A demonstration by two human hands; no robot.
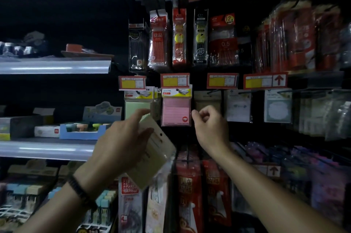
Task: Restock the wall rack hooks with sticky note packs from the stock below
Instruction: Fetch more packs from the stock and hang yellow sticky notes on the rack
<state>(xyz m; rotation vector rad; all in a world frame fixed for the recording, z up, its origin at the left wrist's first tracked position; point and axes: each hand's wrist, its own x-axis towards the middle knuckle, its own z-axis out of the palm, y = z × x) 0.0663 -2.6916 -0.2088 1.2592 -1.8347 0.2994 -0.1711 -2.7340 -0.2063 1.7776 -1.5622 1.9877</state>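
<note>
My left hand [121, 143] grips a pale cream sticky note pack [155, 153], tilted, with its hang hole showing, below the rack's sticky note row. A pink sticky note pack [176, 112] hangs on a hook at the centre, and a green pack [136, 108] hangs to its left. My right hand [209, 124] is raised just right of the pink pack, fingers curled, with nothing visible in it. Behind that hand hangs a dim beige pack [207, 100].
Pen refill packs [179, 42] hang on the row above, under red-and-yellow price tags [174, 80]. White note packs [237, 106] hang to the right. Red packets [187, 185] hang below. Grey shelves [47, 149] with boxes run along the left.
</note>
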